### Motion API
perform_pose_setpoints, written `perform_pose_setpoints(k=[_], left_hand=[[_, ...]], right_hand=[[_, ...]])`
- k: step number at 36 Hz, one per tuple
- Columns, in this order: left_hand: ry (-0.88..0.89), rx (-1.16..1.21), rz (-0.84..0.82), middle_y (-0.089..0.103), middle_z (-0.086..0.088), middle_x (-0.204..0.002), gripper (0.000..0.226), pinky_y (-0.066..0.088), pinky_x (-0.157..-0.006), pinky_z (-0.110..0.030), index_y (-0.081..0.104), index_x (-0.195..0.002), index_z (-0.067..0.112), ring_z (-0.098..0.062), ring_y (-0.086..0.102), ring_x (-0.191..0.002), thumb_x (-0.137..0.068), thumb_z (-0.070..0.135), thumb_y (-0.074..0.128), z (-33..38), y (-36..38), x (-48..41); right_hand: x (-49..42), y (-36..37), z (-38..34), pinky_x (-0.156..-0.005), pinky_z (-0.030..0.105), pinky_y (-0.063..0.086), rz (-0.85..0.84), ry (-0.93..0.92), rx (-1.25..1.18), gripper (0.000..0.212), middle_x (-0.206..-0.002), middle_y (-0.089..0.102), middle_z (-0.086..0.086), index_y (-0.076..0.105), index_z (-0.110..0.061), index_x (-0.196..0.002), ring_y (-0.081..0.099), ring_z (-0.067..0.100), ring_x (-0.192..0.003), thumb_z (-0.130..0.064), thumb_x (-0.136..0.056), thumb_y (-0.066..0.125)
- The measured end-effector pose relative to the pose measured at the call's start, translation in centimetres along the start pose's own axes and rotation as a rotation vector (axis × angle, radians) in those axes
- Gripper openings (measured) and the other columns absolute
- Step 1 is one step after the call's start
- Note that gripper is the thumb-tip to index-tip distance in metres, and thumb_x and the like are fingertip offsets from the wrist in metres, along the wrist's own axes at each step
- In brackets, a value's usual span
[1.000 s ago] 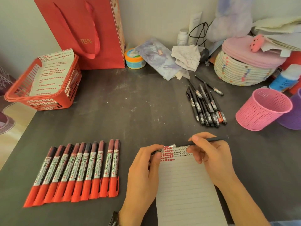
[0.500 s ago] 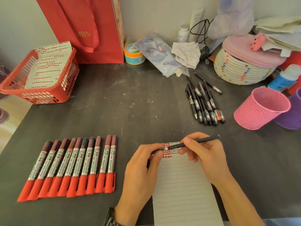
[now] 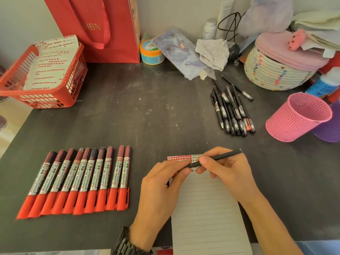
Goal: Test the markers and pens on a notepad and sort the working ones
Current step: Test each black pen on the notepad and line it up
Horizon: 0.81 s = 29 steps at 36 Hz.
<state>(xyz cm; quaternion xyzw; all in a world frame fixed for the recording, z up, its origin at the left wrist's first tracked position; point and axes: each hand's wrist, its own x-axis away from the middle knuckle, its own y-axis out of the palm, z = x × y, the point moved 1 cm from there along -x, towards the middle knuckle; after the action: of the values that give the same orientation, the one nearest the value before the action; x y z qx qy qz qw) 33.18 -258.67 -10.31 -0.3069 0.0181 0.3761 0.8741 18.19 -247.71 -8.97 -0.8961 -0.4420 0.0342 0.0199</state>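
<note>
Within the last second my hands had drawn closer along the black pen. Less barrel showed, so I judged its cap was going back on after the scribble. My left hand pinched the tip end and my right hand gripped the barrel, both over the notepad's top edge.

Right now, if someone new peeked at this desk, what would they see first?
Probably the row of red markers lying side by side at the front left of the dark desk. Next, the left hand and right hand holding a black pen over the notepad, near the front. A pink cup stands on the right.
</note>
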Motion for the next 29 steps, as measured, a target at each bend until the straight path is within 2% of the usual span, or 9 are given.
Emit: perform_pose_setpoints(k=[4, 8, 11, 14, 16, 19, 22, 25, 29], left_hand=[[0.004, -0.01, 0.01, 0.071, 0.022, -0.109, 0.029, 0.051, -0.08, -0.017, 0.074, -0.116, 0.029, -0.004, 0.065, -0.095, -0.09, 0.036, 0.063, 0.0, 0.0, 0.1], [0.014, -0.01, 0.012, 0.07, 0.023, -0.11, 0.029, 0.051, -0.08, -0.018, 0.074, -0.116, 0.029, -0.004, 0.065, -0.095, -0.09, 0.036, 0.063, -0.1, 0.0, 0.2], [0.045, -0.011, 0.023, 0.07, 0.023, -0.111, 0.029, 0.051, -0.081, -0.018, 0.073, -0.117, 0.029, -0.003, 0.065, -0.095, -0.091, 0.035, 0.064, -0.1, 0.1, 0.2], [0.065, -0.033, 0.041, 0.068, 0.027, -0.109, 0.029, 0.051, -0.079, -0.018, 0.071, -0.12, 0.034, -0.002, 0.063, -0.096, -0.093, 0.04, 0.063, -0.1, 0.3, 0.2], [0.055, -0.076, 0.049, 0.065, 0.028, -0.113, 0.037, 0.049, -0.087, -0.016, 0.065, -0.127, 0.036, 0.0, 0.059, -0.107, -0.09, 0.041, 0.063, -0.2, 0.4, 0.2], [-0.023, -0.14, 0.031, 0.051, 0.037, -0.123, 0.052, 0.037, -0.097, -0.006, 0.052, -0.138, 0.044, 0.008, 0.043, -0.127, -0.088, 0.04, 0.064, -0.4, 0.6, 0.2], [-0.069, -0.218, -0.046, 0.05, 0.027, -0.134, 0.054, 0.038, -0.108, -0.024, 0.047, -0.14, 0.04, 0.002, 0.04, -0.133, -0.088, 0.036, 0.061, -1.0, 0.7, 0.2], [-0.105, -0.272, -0.116, 0.046, 0.025, -0.142, 0.061, 0.032, -0.111, -0.025, 0.035, -0.145, 0.042, -0.002, 0.036, -0.136, -0.088, 0.04, 0.057, -1.5, 0.9, 0.4], [-0.107, -0.258, -0.117, 0.04, 0.033, -0.144, 0.061, 0.033, -0.11, -0.028, 0.024, -0.142, 0.052, 0.006, 0.026, -0.135, -0.091, 0.044, 0.055, -1.6, 0.9, 0.7]], right_hand=[[0.0, 0.1, 0.2, -0.055, 0.017, 0.05, -0.013, 0.008, 0.031, 0.009, -0.078, 0.078, 0.005, 0.078, -0.023, -0.092, 0.073, 0.015, -0.07, -0.031, -0.088, 0.076], [0.0, 0.2, 0.1, -0.057, 0.019, 0.051, -0.014, 0.0, 0.056, 0.012, -0.078, 0.077, 0.004, 0.078, -0.027, -0.091, 0.072, 0.018, -0.071, -0.037, -0.085, 0.074], [0.0, 0.4, 0.1, -0.062, 0.02, 0.053, -0.029, -0.012, 0.061, 0.006, -0.08, 0.077, 0.004, 0.077, -0.027, -0.089, 0.074, 0.021, -0.075, -0.029, -0.084, 0.079], [0.0, 0.6, 0.1, -0.067, 0.02, 0.054, -0.031, -0.013, 0.047, 0.01, -0.083, 0.077, 0.005, 0.077, -0.021, -0.091, 0.075, 0.022, -0.079, -0.019, -0.082, 0.081], [0.1, 0.5, -0.1, -0.063, 0.02, 0.053, 0.007, -0.009, 0.015, 0.011, -0.083, 0.077, 0.007, 0.077, -0.019, -0.091, 0.075, 0.019, -0.076, -0.023, -0.081, 0.08], [0.0, 0.0, -0.2, -0.051, 0.017, 0.046, 0.083, 0.007, -0.05, 0.016, -0.078, 0.075, 0.01, 0.076, -0.018, -0.09, 0.066, 0.009, -0.06, -0.03, -0.08, 0.076], [-0.4, -0.5, -0.3, -0.045, 0.02, 0.041, 0.139, 0.031, -0.119, 0.017, -0.074, 0.073, 0.01, 0.075, -0.017, -0.088, 0.054, 0.013, -0.05, -0.033, -0.082, 0.074], [-0.6, -1.3, -0.3, -0.043, 0.023, 0.038, 0.21, 0.117, -0.307, 0.014, -0.073, 0.069, 0.01, 0.075, -0.018, -0.082, 0.049, 0.015, -0.046, -0.032, -0.083, 0.078], [0.5, -3.6, -0.7, -0.043, 0.025, 0.044, 0.294, 0.191, -0.38, 0.011, -0.079, 0.073, 0.014, 0.073, -0.027, -0.077, 0.057, 0.017, -0.05, -0.037, -0.082, 0.074]])
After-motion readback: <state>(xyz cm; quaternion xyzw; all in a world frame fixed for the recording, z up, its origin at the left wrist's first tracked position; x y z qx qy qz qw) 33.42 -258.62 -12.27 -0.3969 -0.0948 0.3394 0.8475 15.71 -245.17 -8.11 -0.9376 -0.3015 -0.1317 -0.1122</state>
